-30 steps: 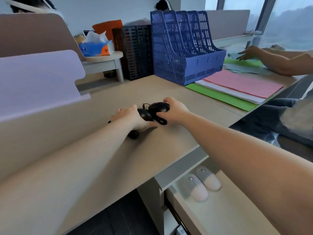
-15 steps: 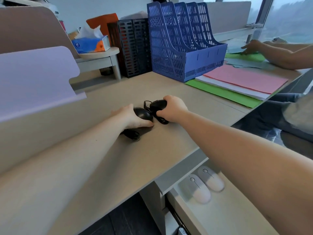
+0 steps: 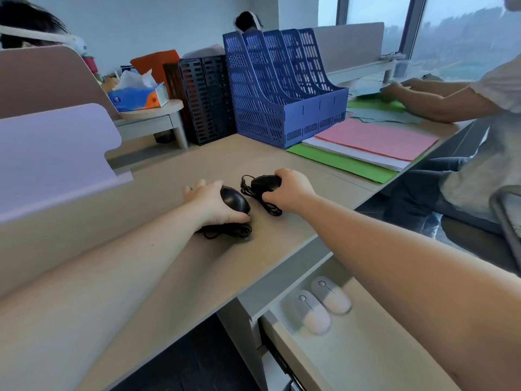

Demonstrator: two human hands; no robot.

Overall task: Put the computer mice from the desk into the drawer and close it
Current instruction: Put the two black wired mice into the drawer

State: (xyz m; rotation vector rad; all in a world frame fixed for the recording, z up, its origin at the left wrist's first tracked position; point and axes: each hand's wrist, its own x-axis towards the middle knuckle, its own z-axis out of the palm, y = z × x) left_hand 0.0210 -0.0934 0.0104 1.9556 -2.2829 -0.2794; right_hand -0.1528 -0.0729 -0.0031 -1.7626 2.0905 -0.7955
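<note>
Two black wired mice are on the beige desk [image 3: 282, 165]. My left hand [image 3: 210, 203] grips the nearer black mouse [image 3: 235, 199], whose bundled cable [image 3: 228, 232] lies under the hand. My right hand [image 3: 290, 190] holds the second black mouse [image 3: 265, 182], its cable [image 3: 267, 206] looping beneath it. Below the desk's front edge the drawer [image 3: 366, 356] stands pulled out, with two white mice [image 3: 313, 313] [image 3: 332, 296] lying side by side at its back.
A blue file rack [image 3: 282, 88] and a black one [image 3: 205, 100] stand at the back. Pink, white and green paper sheets [image 3: 366, 148] lie to the right, where another person's arms [image 3: 423, 100] work. A tissue box [image 3: 138, 97] sits on a small shelf, left.
Both hands have closed more firmly around the black mice and drawn them slightly apart; the left mouse now shows more from under my fingers.
</note>
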